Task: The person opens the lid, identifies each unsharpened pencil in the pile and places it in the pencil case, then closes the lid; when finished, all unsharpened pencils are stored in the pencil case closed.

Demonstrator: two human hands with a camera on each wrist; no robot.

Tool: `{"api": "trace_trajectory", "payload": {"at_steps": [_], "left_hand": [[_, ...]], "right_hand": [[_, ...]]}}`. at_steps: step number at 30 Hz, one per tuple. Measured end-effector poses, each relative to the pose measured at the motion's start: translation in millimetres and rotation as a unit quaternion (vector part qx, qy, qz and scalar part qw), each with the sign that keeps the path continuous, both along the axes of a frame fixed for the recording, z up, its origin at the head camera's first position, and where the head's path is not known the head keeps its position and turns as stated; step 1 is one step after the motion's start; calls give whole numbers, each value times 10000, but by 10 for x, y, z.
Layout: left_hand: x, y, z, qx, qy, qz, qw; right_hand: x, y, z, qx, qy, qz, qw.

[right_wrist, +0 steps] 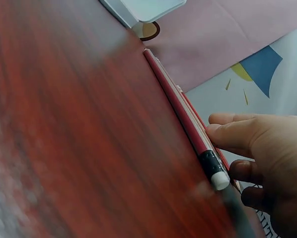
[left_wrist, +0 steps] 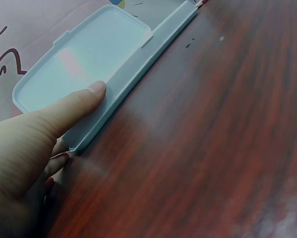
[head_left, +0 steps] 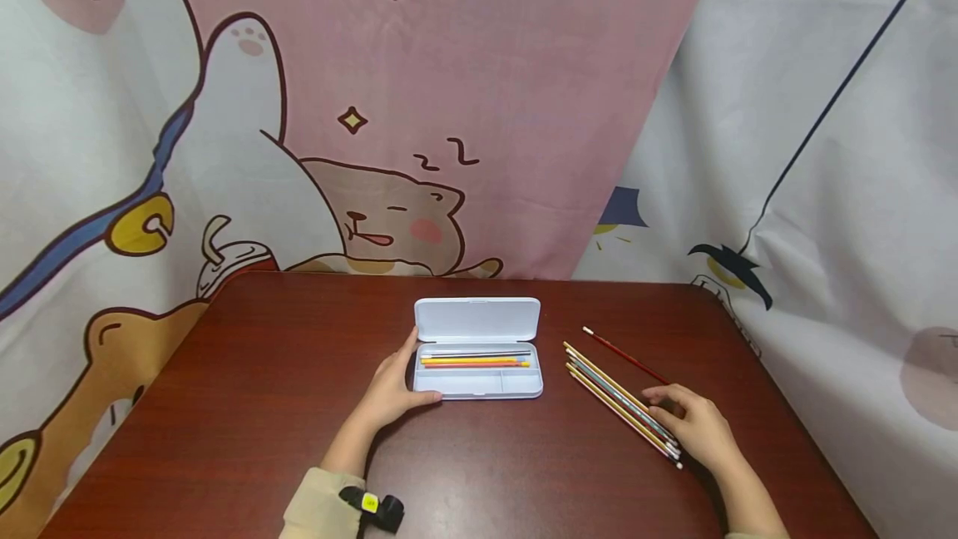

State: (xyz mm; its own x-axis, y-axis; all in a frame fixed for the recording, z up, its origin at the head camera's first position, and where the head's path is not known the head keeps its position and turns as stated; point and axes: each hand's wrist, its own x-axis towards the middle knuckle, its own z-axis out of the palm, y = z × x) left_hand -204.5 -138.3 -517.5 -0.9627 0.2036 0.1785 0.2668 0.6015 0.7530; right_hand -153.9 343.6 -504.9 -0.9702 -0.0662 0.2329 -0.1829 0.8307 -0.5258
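An open pencil case, pale blue-white, stands with its lid raised; several pencils lie in its back compartment. My left hand holds the case's left end, thumb on the front edge and fingers round the back corner. To the right, a row of several pencils lies slanted on the table, eraser ends toward me. Just behind them lies a red pencil, its near end hidden by my right hand. That hand's thumb and forefinger are over the row, loosely bent, with no clear grip visible.
The brown wooden table extends to a cartoon-printed cloth behind it and to the right. A black band with a small device is on the left wrist. The case's front compartments show no pencils.
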Motion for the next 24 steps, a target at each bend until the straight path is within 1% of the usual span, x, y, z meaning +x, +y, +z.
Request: {"api": "trace_trajectory", "payload": {"at_steps": [9,17,24], "left_hand": [[2,1,14,-11,-60,56,10000],[9,0,28,4,-165,62,9998],[10,6,20,-2,-166,58,9998]], "right_hand": [[-17,17,-67,-344,64,161,9993],[-22,30,-91,-301,87,171,9994],[3,24,-66,-270,-93,57,9996]]}}
